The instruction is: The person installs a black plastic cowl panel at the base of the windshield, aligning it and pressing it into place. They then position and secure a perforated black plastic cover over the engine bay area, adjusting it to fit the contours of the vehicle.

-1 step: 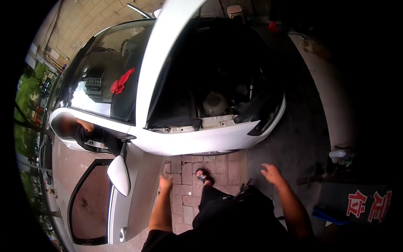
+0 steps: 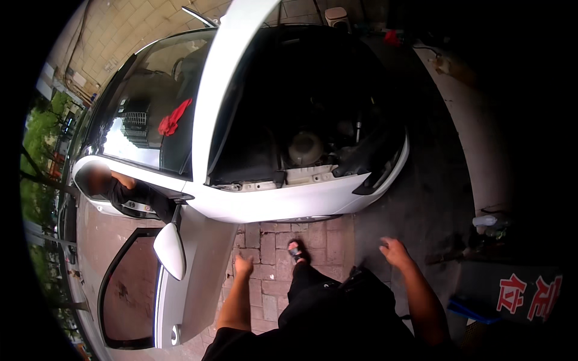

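Observation:
My left hand (image 2: 243, 265) hangs over the brick paving, fingers apart and holding nothing. It is nearest to the edge of the open car door (image 2: 201, 265). My right hand (image 2: 394, 251) is over dark ground on the right, also without anything in it, its fingers partly spread. Neither hand touches the white car (image 2: 271, 204) in front of me. The car's raised hood (image 2: 232, 66) shows edge-on above the engine bay, where a round pale reservoir (image 2: 305, 148) can be made out; much of the bay is lost in shadow.
A red cloth (image 2: 175, 117) lies on the windshield. Left, a person in black (image 2: 135, 195) is at the car's open doorway, behind the side mirror (image 2: 170, 251). A dark sign board (image 2: 506, 292) stands right. A wall base (image 2: 463, 126) runs along the far right.
Both hands have shifted slightly to the right and a little downward. My sandalled foot on the paving has moved a little to the right. The car looks the same.

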Motion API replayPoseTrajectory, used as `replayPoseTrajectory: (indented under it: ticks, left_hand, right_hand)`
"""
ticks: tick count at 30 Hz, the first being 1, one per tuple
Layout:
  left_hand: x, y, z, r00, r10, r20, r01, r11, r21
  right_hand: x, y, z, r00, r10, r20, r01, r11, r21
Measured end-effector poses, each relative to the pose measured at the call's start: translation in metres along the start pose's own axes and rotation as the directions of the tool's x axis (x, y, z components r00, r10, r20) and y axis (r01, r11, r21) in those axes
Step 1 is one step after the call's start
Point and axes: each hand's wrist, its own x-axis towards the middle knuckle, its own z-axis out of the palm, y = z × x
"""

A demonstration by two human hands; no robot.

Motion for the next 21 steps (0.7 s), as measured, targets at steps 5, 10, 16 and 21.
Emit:
replayPoseTrajectory:
  ticks: [5,10,16,21]
  left_hand:
    - [-0.083,0.102,0.092,0.986,0.078,0.15,-0.084,0.996,0.036]
    - [-0.087,0.253,0.112,0.927,0.364,0.088,-0.369,0.929,0.041]
    - [-0.043,0.412,0.16,0.923,0.334,-0.193,-0.355,0.931,-0.083]
    - [-0.003,0.493,0.195,0.911,0.255,-0.325,-0.298,0.95,-0.091]
  right_hand:
    - [-0.007,0.096,-0.104,0.998,0.068,-0.007,-0.069,0.99,-0.124]
    - [0.064,0.129,-0.178,0.996,-0.006,-0.088,0.003,0.999,-0.032]
    - [0.091,0.193,-0.267,0.983,0.181,0.032,-0.175,0.974,-0.141]
    - [0.078,0.296,-0.369,0.97,0.236,0.048,-0.183,0.851,-0.492]
